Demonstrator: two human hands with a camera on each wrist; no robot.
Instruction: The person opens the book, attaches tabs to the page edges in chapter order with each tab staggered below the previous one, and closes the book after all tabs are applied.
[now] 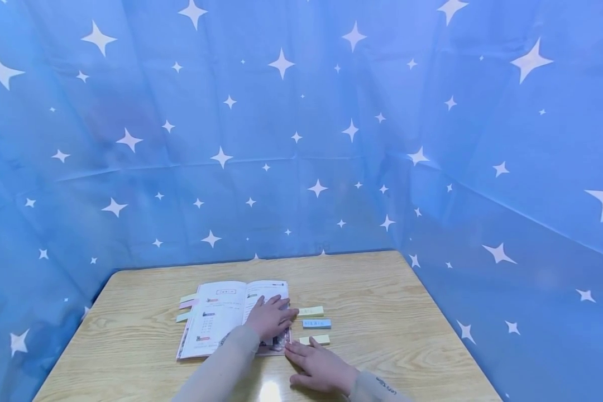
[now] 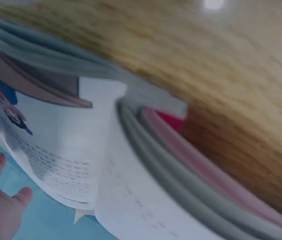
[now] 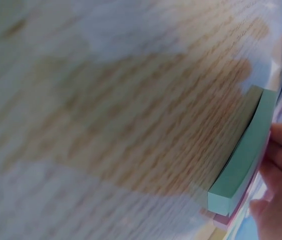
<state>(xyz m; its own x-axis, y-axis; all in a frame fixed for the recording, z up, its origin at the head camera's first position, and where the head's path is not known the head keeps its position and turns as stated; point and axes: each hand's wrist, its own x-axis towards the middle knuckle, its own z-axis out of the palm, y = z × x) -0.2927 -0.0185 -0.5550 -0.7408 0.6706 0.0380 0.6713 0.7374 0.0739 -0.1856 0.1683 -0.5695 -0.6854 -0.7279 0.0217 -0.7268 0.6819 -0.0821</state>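
An open book [image 1: 218,315] lies on the table with printed text on its pages. My left hand [image 1: 269,319] rests spread over the right page, fingers toward the outer edge; in the left wrist view its fingertips show at the lower left. By the book's lower right corner, my right hand [image 1: 324,368] lies with fingers extended, fingertips right at the edge. Just above it is a pale yellow sticky strip [image 1: 321,339], partly hidden by the fingers. In the right wrist view a thick green sticky-note pad [image 3: 246,150] is beside the fingers, with pink under it.
A blue sticky strip [image 1: 316,324] with writing and a yellow one [image 1: 311,311] stick out right of the book. Green and pink tabs [image 1: 186,305] jut from its left edge. The wooden table [image 1: 382,312] meets a blue star-patterned curtain [image 1: 261,195] behind and at the sides.
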